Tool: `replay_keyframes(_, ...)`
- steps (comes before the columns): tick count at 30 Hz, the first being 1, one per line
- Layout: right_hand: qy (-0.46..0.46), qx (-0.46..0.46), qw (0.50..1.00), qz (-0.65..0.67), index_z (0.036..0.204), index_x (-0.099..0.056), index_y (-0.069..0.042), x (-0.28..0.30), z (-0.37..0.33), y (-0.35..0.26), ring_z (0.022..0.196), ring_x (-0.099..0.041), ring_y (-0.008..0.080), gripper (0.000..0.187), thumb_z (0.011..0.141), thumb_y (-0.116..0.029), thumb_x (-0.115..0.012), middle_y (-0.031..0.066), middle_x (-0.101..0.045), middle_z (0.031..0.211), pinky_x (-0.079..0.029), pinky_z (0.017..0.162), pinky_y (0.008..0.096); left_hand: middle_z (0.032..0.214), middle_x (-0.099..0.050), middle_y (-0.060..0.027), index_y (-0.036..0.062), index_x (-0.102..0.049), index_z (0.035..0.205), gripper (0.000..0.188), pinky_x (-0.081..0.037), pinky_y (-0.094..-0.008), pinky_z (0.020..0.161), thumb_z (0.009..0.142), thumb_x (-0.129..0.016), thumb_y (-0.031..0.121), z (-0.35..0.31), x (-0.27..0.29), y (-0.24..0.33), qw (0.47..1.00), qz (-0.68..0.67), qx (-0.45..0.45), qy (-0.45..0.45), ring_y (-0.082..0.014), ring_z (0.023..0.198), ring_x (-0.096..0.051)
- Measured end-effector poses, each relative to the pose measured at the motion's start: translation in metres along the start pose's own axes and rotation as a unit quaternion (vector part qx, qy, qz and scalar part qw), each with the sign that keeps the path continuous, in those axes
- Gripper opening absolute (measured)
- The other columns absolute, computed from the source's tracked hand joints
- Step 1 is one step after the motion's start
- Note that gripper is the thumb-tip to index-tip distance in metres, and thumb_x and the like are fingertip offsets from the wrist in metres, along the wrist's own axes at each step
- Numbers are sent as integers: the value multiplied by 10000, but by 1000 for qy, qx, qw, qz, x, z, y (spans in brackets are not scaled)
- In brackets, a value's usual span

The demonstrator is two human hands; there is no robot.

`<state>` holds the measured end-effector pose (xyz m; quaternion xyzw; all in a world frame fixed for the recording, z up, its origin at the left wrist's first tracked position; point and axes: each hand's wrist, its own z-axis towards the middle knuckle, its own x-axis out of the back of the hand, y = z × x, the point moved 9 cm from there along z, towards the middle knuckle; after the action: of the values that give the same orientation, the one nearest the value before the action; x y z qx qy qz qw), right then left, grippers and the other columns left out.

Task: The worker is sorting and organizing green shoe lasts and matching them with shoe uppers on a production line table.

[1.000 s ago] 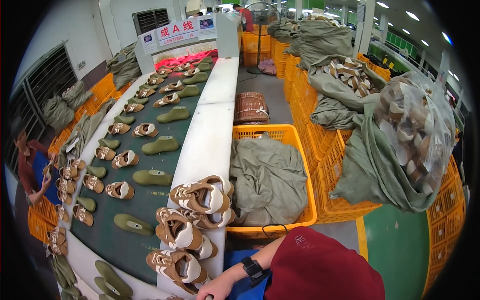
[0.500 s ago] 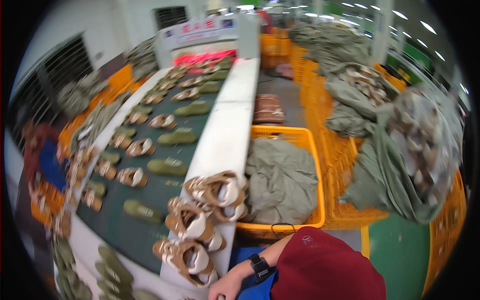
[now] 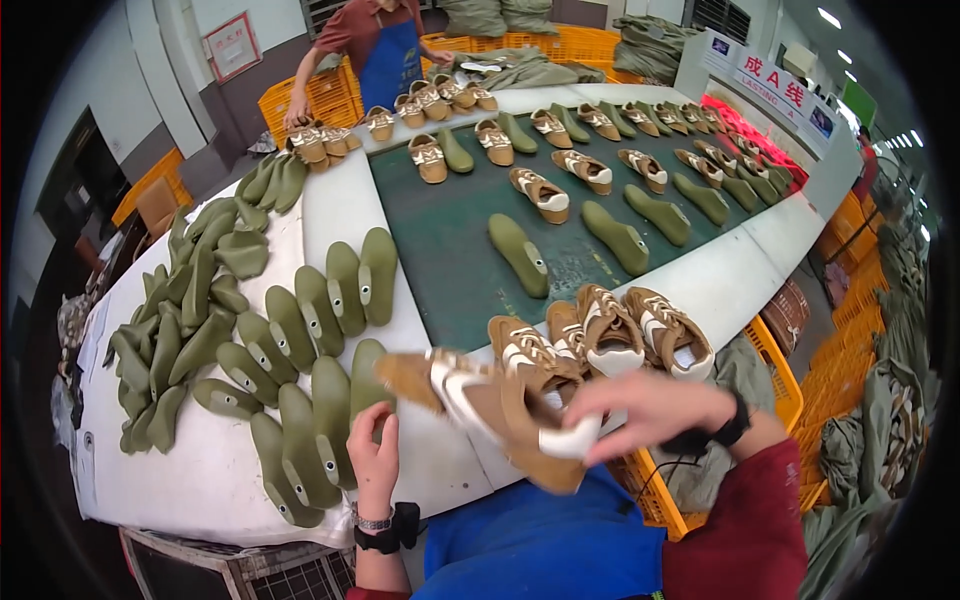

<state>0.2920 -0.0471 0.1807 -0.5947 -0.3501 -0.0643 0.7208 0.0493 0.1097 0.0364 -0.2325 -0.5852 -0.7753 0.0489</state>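
My right hand (image 3: pixel 645 415) grips a brown and white sneaker (image 3: pixel 490 405) by its white heel, held tilted above the near edge of the table. Motion smears it, and I cannot tell whether a second shoe is held with it. My left hand (image 3: pixel 375 462) is beside the sneaker's toe, thumb and fingers loosely curled with a gap between them. Just behind that hand stands a green shoe last (image 3: pixel 368 370), partly hidden by the toe. More green lasts (image 3: pixel 305 450) lie in rows to the left. Several brown sneakers (image 3: pixel 670 335) sit on the white ledge beyond my right hand.
A dark green conveyor belt (image 3: pixel 450 270) carries sneakers and lasts. Loose lasts (image 3: pixel 185 330) are heaped on the white table (image 3: pixel 440 450). Across it stands a co-worker (image 3: pixel 385 50) in a blue apron. Orange crates (image 3: pixel 780 375) with grey-green cloth line the right.
The view has swung left to the lasts. My right hand has come up holding a sneaker, and my left hand has come into view.
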Motion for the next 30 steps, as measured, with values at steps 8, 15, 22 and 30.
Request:
replay_keyframes(8, 37, -164, 965, -200, 1161, -536, -47, 132, 129, 108, 938, -613, 292, 482, 768, -291, -676, 168, -626, 1020, -474, 817, 369, 1168, -509, -194, 21, -549, 1104, 415, -379, -449, 926, 734, -695, 139, 13, 2, -8, 922, 362, -136, 20, -397, 1066, -475)
replay_keyframes(15, -58, -275, 895, -345, 1173, -603, -151, 120, 225, 270, 1030, -590, 310, 484, 705, -240, -686, 117, -636, 1094, -470, 872, 383, 1177, -489, -226, 25, -534, 1139, 392, -378, -460, 930, 763, -636, 73, 16, 6, -28, 942, 329, -59, 17, -397, 1051, -479)
replay_keyframes(22, 154, -336, 879, -301, 1239, -513, -123, 150, 251, 305, 1145, -517, 314, 469, 780, -110, -609, 181, -578, 1132, -461, 916, 369, 1182, -491, -212, 34, -542, 1138, 388, -389, -443, 920, 761, -628, 56, 21, 4, -25, 943, 330, -44, 22, -380, 1057, -486)
replay_keyframes(30, -26, -184, 940, -285, 1147, -600, -72, 117, 231, 238, 1054, -577, 301, 388, 791, -226, -594, 141, -613, 1141, -451, 900, 384, 1202, -484, -230, 40, -526, 1154, 394, -434, -440, 878, 772, -620, 62, 12, 4, -26, 945, 323, -56, 14, -405, 1039, -515)
